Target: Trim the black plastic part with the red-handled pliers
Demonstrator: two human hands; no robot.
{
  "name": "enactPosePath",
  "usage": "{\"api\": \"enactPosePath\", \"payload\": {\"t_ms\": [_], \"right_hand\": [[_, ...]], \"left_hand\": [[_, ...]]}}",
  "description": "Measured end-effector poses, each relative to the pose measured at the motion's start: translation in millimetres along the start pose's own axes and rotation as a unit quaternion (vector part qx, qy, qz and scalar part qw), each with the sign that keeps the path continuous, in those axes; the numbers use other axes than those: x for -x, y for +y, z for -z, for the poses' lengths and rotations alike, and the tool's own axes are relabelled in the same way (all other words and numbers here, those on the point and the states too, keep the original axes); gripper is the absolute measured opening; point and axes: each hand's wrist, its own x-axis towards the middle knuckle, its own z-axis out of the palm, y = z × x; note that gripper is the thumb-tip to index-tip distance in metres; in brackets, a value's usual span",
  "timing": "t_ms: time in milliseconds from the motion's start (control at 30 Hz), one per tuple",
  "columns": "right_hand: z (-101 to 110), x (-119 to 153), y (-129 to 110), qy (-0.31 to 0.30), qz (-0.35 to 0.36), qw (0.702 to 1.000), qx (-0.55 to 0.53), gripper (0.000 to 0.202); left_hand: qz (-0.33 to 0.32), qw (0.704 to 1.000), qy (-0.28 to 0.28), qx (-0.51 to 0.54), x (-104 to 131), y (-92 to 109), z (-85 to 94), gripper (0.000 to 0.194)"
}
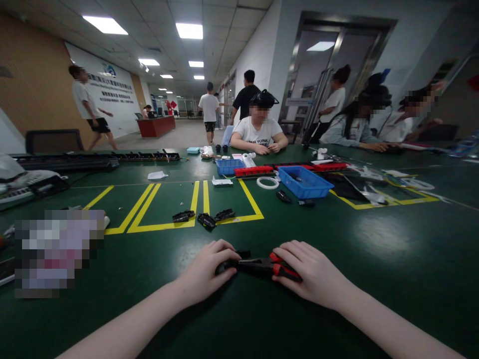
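Note:
Near the front of the green table, my left hand is closed around a small black part, mostly covered by the fingers. A pair of needle-nose pliers with red and black handles is in my right hand. Its jaws point left and reach the black part at my left fingertips; whether they grip it I cannot tell. Another dark bit shows just behind the jaws. Farther out, several similar black plastic pieces lie at the yellow tape lines.
A blue bin with a black piece inside stands right of centre, beside a white tape roll. Red strips and a smaller blue bin lie behind. A pixelated item is at left. Across the table sits a person.

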Motion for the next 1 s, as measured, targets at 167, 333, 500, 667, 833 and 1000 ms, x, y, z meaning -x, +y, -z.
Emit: {"api": "enactPosePath", "payload": {"t_ms": [167,333,500,667,833,1000], "right_hand": [[-0.4,0.9,1.0,0.002,-0.004,1.0,-0.002,0.037],[1.0,1.0,1.1,-0.009,-0.016,1.0,-0.023,0.037],[2.3,0.7,0.6,-0.013,-0.022,0.999,-0.022,0.038],[1.7,0.3,0.7,-0.014,-0.034,0.999,-0.028,0.039],[0.1,-0.3,-3.5,-0.02,-0.046,0.998,-0.038,0.038],[-2.1,-0.2,-6.8,-0.023,-0.05,0.998,-0.028,0.037]], "left_hand": [[-0.027,0.995,0.014,-0.098,2.6,0.2,-5.5,0.031],[-0.043,0.987,0.003,-0.154,5.3,0.8,-6.7,0.035],[-0.06,0.983,0.007,-0.176,5.6,1.2,-6.5,0.037],[-0.051,0.986,-0.01,-0.158,4.6,2.4,-3.5,0.035],[-0.044,0.99,-0.004,-0.132,5.3,-1.8,-4.8,0.029],[-0.059,0.99,0.003,-0.129,5.2,-5.8,-7.2,0.026]]}}
